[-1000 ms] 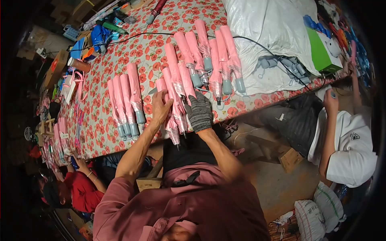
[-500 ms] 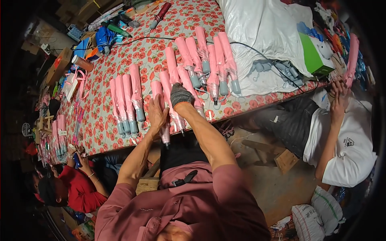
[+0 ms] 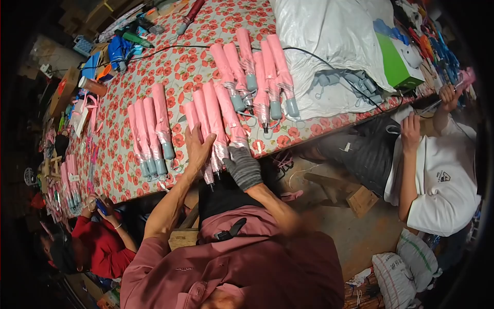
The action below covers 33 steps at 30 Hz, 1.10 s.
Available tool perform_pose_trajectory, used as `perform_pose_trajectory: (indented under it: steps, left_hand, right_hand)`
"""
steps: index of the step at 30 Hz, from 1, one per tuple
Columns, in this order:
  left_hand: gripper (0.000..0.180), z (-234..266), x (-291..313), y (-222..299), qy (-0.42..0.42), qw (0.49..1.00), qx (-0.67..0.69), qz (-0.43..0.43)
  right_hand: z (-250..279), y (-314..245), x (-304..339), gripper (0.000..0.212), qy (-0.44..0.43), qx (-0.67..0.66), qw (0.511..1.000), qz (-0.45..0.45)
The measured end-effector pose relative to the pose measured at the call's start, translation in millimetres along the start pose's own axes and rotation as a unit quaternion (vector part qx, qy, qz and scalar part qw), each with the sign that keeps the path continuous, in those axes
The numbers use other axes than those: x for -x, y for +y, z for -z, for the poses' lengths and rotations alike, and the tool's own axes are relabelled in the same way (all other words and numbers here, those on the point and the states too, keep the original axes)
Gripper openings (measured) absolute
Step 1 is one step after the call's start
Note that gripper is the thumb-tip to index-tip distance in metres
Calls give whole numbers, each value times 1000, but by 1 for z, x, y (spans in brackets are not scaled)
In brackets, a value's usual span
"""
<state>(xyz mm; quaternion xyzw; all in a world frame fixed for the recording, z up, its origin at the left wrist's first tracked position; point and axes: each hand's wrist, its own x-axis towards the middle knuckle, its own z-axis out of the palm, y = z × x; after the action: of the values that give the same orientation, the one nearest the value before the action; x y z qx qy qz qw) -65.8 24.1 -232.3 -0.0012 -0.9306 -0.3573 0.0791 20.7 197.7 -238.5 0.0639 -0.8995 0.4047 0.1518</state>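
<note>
workshop: pink umbrellas [image 3: 161,110], sack [image 3: 324,41] of grey handles [image 3: 368,87], co-workers [image 3: 443,180] along table [image 3: 180,72].

End of pink umbrella [image 3: 231,117] hidden by gloved right hand [image 3: 243,167]; right elbow [image 3: 294,222] blurred; white sack [image 3: 319,38] cropped at top.

Green box [image 3: 392,63], white sacks [image 3: 392,278], brown cylinder [image 3: 93,86], possibly a wooden stool [image 3: 362,200]

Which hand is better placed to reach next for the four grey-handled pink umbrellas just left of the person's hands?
Probably the left: the bare left hand is nearer those pink umbrellas. The gloved right hand is farther off, with the left hand between it and them.
</note>
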Motion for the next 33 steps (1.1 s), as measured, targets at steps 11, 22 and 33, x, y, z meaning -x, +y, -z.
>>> perform_pose_trajectory:
  steps: [11,22,33]
  left_hand:
    - [48,54,-5,-13,-69,988,2,-137]
    - [30,46,-54,54,-318,788,-234,-472]
    - [14,18,-42,66,-282,691,-279,-604]
  right_hand:
    - [159,202,-168,35,263,134,951,-92]
    - [151,255,-216,35,-32,289,947,-136]
    - [170,204,-112,36,277,-170,934,-150]
